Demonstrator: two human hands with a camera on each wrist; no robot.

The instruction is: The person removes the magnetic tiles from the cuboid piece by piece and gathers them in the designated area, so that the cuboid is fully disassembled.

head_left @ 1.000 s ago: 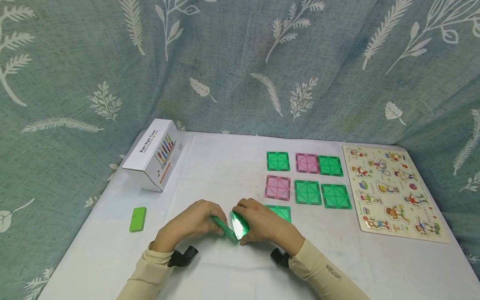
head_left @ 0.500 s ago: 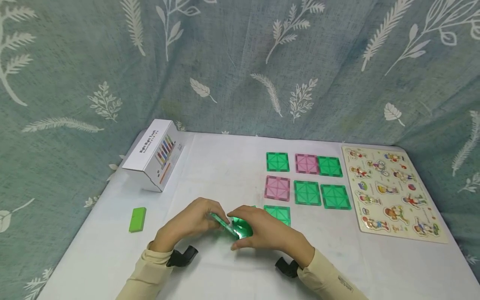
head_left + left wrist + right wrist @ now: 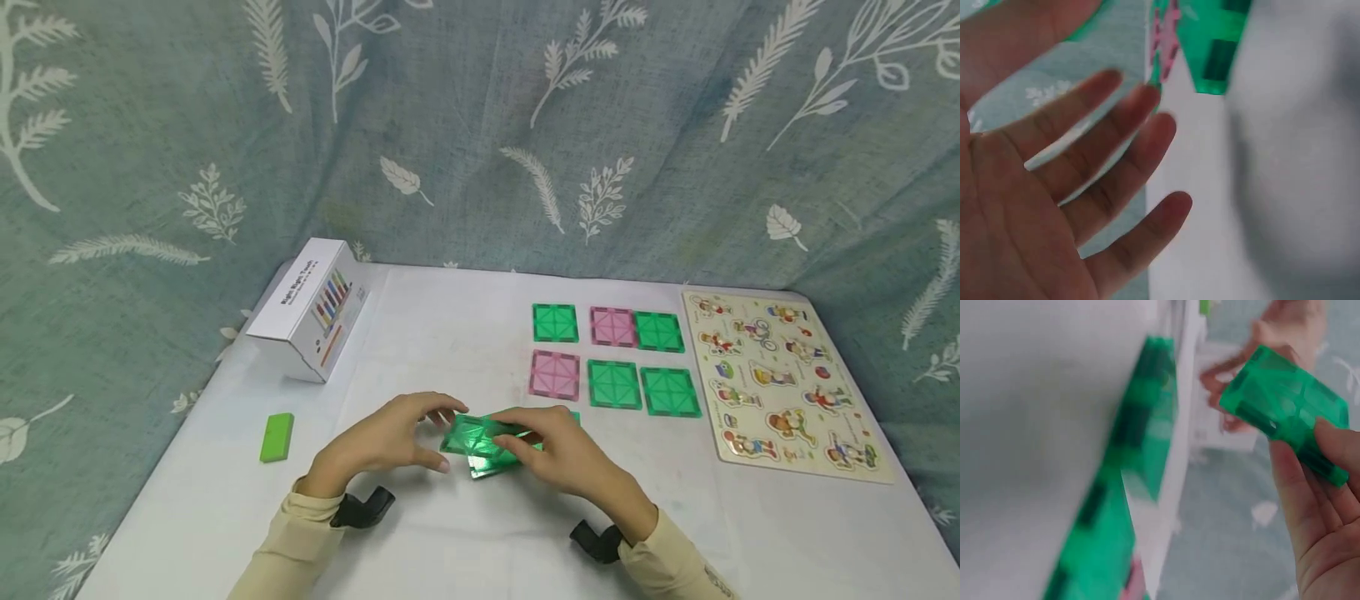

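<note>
My right hand [image 3: 558, 450] pinches a green square magnetic tile [image 3: 472, 435] by its edge between thumb and fingers. In the right wrist view the same tile [image 3: 1291, 394] shows dark magnet strips along its sides. Below it, overlapped in the head view, another green tile [image 3: 491, 465] lies low over the table. Just left of the held tile is my left hand [image 3: 393, 442], its fingers spread and relaxed with nothing in them. Those spread fingers [image 3: 1129, 162] also fill much of the left wrist view.
Green tiles [image 3: 615, 384] and pink tiles [image 3: 555, 375] lie in loose rows beyond my right hand. A wooden picture board [image 3: 787, 387] lies at the right. At the left are a white printed box [image 3: 307, 308] and a light green block [image 3: 277, 437].
My left hand has let go of its green tile and opened. My right hand has shifted right and now holds a green tile over another one.
</note>
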